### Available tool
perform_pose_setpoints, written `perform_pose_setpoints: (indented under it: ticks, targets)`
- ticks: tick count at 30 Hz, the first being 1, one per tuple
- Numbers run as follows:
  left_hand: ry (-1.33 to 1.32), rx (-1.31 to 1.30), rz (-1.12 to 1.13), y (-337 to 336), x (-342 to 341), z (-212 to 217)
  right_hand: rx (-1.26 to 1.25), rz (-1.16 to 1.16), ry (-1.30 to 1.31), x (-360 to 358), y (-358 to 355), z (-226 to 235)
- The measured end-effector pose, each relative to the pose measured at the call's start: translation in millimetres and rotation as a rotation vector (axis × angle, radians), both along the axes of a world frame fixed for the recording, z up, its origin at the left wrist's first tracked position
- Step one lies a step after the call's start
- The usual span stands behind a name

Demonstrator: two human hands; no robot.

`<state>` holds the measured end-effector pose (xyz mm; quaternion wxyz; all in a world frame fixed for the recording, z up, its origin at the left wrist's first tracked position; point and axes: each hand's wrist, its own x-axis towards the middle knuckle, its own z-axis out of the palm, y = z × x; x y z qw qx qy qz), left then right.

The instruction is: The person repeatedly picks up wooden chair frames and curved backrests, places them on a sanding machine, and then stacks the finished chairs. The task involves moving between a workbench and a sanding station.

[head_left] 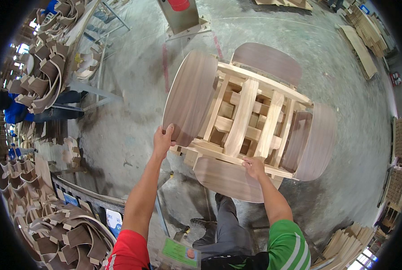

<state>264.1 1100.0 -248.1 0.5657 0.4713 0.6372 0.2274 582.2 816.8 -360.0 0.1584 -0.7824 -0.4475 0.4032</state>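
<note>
While L hand (163, 140) grips oval, grained brn. panel (189, 96) extending fwd. of its fingers, R hand (255, 167) clamps pale slatted frame (241, 119), also fwd.; railed rack (89, 192) left of L fingers holds curved brn. parts (77, 237).

Grey concrete floor (120, 126), red painted lines (165, 67) near base of column (178, 22); red object (179, 4) against column. Curved brown wood pieces (48, 81) heaped upper left, second heap (77, 238) lower left. Co-worker in blue (17, 114) beside upper heap, near metal stand (97, 91). Flat boards (359, 51) upper right; pale boards (345, 245) piled lower right.
</note>
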Motion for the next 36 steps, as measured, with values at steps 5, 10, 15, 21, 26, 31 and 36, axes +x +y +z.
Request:
perform_pose_setpoints:
  ticks: [5, 10, 15, 21, 26, 31, 36]
  targets:
    - [0.006, -0.004, -0.02, 10, 4, 1, 0.051, -0.04, 0.043, -2, 7, -4]
    - [0.045, 0.004, -0.007, 2, 2, 6, 0.041, -0.01, -0.061, -8, 11, 10]
    - [0.436, 0.484, -0.012, -62, -23, 20, 0.045, -0.128, -0.265, -32, 4, 38]
    - [0.426, 0.034, -0.41, -292, -103, 82, 0.093, -0.136, -0.244, -106, -75, 94]
    - [0.227, -0.296, -0.497, -531, -203, 156, 0.351, 0.233, -0.376, -199, -166, 156]
    - [0.296, -0.307, -0.253, -744, -300, 180, -0.012, 0.619, -0.004, -295, -234, 176]
    - [0.494, -0.415, 0.518, -908, -332, 186, -0.174, 1.262, -0.024, -427, -304, 223]
